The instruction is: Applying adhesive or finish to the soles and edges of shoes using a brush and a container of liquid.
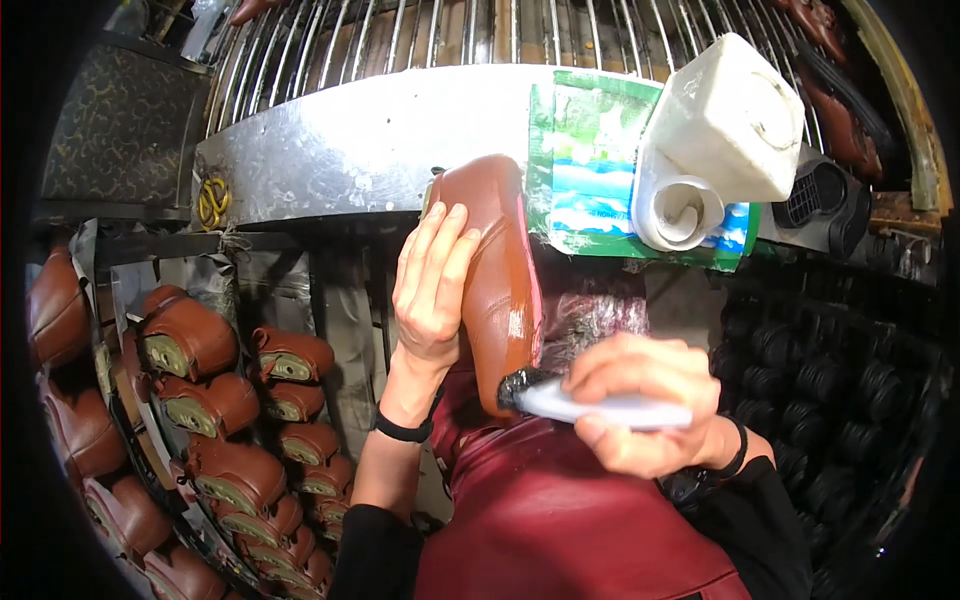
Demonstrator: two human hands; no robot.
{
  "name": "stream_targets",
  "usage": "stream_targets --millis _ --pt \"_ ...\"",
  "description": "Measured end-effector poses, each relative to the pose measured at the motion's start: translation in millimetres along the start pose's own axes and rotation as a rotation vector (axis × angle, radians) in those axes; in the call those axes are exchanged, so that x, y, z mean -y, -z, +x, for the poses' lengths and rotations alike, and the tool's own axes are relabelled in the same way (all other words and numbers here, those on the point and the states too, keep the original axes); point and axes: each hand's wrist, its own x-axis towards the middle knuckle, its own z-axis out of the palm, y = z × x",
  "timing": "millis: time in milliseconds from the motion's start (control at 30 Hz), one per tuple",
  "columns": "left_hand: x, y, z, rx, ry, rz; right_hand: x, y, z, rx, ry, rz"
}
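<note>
A brown leather shoe upper on a last (488, 270) stretches from the metal bench edge toward my apron, with a pinkish band along its right edge. My left hand (435, 285) holds it from the left side, fingers laid along the leather and the thumb hidden. Gripped in my right hand (645, 400) is a brush (600, 408) with a whitish handle, slightly blurred. Its dark bristles touch the near right end of the shoe. Beyond the brush, a white plastic jug (725, 120) with a cut-open mouth sits on a green and blue printed sheet (590, 175).
A curved metal bench top (370, 140) runs across the front, backed by a rack of metal rods (400, 40). Several brown lasted shoes (235, 470) hang on racks at the left. Dark rounded items (800, 400) fill a rack at the right. Black soles (815, 195) lie beside the jug.
</note>
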Motion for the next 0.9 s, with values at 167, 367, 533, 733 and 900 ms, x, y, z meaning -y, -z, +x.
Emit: stream_targets --millis 167,367,533,733,900 --pt "-9 7 10 0.078 0.055 0.003 19 12 -1 0.027 0.014 -0.033" --pt "-16 14 31 0.139 0.106 0.002 12 25 25 -0.267 -0.352 0.231" --pt "-13 23 53 0.197 0.158 -0.012 26 38 46 -0.003 0.004 0.021" --pt "1 27 87 0.239 0.187 -0.092 35 49 74 0.052 0.093 -0.096" --pt "10 41 118 0.343 0.268 -0.266 19 53 93 -0.014 0.269 -0.201"
